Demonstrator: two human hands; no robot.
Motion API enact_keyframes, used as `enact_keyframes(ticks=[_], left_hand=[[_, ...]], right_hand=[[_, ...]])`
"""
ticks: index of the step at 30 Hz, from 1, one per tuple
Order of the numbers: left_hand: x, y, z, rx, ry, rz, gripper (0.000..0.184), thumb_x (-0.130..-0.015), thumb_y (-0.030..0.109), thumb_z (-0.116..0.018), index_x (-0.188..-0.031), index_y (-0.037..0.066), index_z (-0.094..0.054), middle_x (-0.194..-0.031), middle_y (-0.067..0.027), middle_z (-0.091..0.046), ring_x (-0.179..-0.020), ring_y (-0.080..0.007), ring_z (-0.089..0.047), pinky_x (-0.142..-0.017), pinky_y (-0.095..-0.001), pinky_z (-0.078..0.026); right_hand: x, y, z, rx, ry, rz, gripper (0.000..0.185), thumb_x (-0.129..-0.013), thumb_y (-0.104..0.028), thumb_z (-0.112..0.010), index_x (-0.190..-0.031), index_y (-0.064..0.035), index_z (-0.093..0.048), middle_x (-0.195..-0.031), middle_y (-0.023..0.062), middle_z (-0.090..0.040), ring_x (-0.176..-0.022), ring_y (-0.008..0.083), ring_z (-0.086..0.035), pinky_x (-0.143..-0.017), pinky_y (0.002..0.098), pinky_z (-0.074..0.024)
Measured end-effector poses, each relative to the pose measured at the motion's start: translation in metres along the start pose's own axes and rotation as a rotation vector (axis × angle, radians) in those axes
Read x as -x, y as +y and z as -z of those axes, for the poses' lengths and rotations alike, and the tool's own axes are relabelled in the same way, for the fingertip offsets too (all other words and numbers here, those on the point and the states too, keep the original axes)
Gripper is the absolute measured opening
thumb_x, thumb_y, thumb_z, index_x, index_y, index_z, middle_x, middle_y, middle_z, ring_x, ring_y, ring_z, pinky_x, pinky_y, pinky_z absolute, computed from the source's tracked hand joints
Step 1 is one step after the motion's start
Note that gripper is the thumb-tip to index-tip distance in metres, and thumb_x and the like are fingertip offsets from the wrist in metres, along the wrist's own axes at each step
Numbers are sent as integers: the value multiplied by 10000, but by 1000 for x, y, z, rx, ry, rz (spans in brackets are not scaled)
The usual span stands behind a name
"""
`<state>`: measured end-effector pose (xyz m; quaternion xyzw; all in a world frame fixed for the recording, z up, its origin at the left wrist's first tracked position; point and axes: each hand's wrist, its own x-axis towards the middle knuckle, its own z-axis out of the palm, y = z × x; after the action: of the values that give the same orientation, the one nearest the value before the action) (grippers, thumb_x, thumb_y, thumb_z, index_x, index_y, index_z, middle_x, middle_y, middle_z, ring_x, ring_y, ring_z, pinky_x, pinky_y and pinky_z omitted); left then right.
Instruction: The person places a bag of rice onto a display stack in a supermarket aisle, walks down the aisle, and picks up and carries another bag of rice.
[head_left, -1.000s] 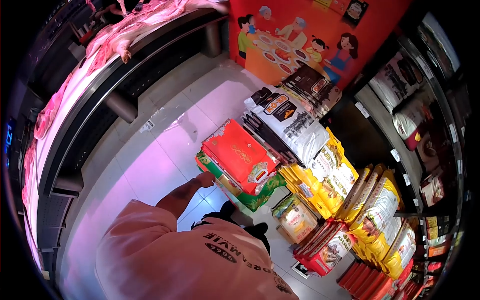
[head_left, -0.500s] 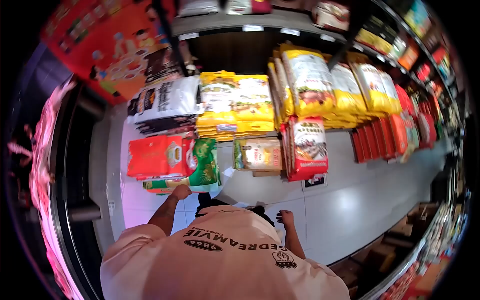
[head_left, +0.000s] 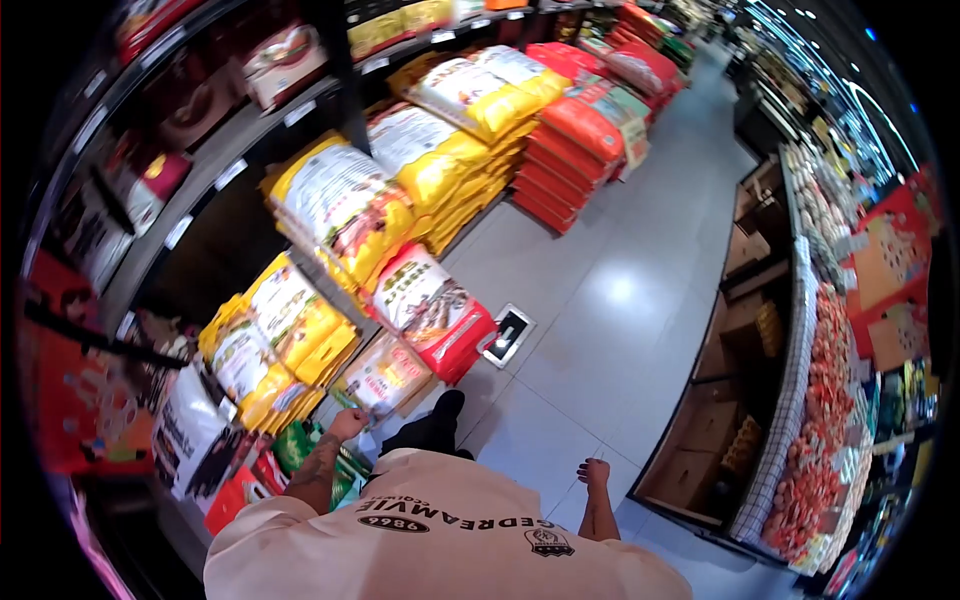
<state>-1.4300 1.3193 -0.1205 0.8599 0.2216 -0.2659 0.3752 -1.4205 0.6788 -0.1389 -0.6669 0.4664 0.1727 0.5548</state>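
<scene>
My left hand [head_left: 348, 423] is out over the edge of the green bags [head_left: 293, 447], close to a small pack [head_left: 384, 373] on the floor; its fingers curl, and what they hold, if anything, is too small to tell. To the right, my right hand [head_left: 594, 472] hangs over the floor tiles with fingers partly bent and slightly apart, holding nothing. Beyond the small pack lies a red and white bag [head_left: 432, 312]. Yellow bags [head_left: 277, 340] are stacked to the left, and a white bag [head_left: 190, 425] lies at the lower left.
More yellow bags [head_left: 430, 165] and stacked red bags [head_left: 575, 150] line the dark shelf [head_left: 225, 165]. A framed floor sign [head_left: 509, 335] lies beside the red and white bag. At the right stands a display counter [head_left: 795, 400] with boxes below. The tiled aisle [head_left: 640, 230] runs away between them.
The view has swung right, from the meat counter to the shelves and the aisle. My left hand has moved off the green and red bags' side, and my right hand has come into view.
</scene>
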Motion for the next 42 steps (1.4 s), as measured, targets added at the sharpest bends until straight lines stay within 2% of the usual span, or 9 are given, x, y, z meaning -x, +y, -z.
enact_keyframes(ticks=[7, 10, 12, 14, 18, 24, 28, 33, 42], left_hand=[[-147, 92, 18, -251, -303, 44, 354, -709, 344, -622, -900, 49, -660, -892, -154, -641, -857, -280, -611, -790, -353, -463], [-208, 163, 19, -354, -285, -338, 362, -721, 361, -613, -906, 53, -657, -889, -156, -639, -858, -287, -607, -780, -356, -466], [-235, 226, 23, -356, -251, -288, 351, -735, 364, -601, -902, 60, -657, -881, -161, -635, -835, -299, -607, -761, -361, -469], [-262, 277, 24, -306, -227, -399, 297, -757, 330, -600, -871, 62, -658, -784, -141, -640, -762, -245, -615, -714, -324, -475], [-275, 380, 24, -274, -224, -544, 305, -765, 309, -587, -880, 33, -643, -802, -160, -634, -749, -278, -615, -707, -339, -482], [-326, 406, -26, -300, -290, -373, 272, -741, 251, -604, -872, 16, -650, -743, -141, -645, -716, -230, -628, -679, -332, -492], [-338, 392, -58, -487, -335, -347, 348, -702, 369, -594, -814, 47, -667, -764, -149, -644, -738, -263, -627, -718, -360, -484], [-336, 466, -77, -517, -313, -116, 358, -705, 382, -598, -885, 80, -668, -832, -138, -649, -812, -261, -627, -761, -346, -480], [-443, 649, -105, -247, -137, -369, 291, -690, 290, -637, -838, 41, -668, -813, -141, -646, -791, -271, -620, -743, -348, -487]], right_hand=[[37, -18, -24, 46, -58, -115, 249, -809, -174, -507, -955, 25, -545, -774, 141, -624, -592, 242, -612, -461, 319, -482], [37, -30, -43, -25, -15, -122, 256, -808, -188, -515, -947, 22, -559, -781, 132, -626, -577, 217, -598, -461, 312, -477], [37, -36, -48, -40, 7, -127, 255, -801, -196, -522, -929, 18, -575, -770, 125, -627, -569, 201, -589, -461, 306, -474], [27, -47, -57, -33, 29, -125, 255, -793, -203, -530, -911, 16, -589, -757, 116, -628, -563, 190, -582, -462, 300, -470], [6, -58, -52, -20, 74, -174, 257, -775, -211, -551, -888, 13, -606, -739, 106, -625, -563, 192, -576, -445, 310, -461], [-73, -98, -17, -114, -35, -260, 211, -776, -174, -550, -850, 20, -586, -692, 109, -572, -545, 219, -565, -456, 351, -479], [-151, -169, 29, -10, -64, -315, 229, -804, -175, -530, -912, 24, -563, -718, 132, -611, -559, 240, -605, -447, 346, -490], [-292, -282, 100, 36, -17, -67, 235, -806, -175, -521, -941, 16, -546, -766, 144, -615, -567, 241, -597, -475, 364, -492], [-368, -487, 156, -108, 147, 205, 226, -811, -182, -515, -911, 15, -560, -749, 107, -615, -556, 173, -590, -454, 287, -469]])
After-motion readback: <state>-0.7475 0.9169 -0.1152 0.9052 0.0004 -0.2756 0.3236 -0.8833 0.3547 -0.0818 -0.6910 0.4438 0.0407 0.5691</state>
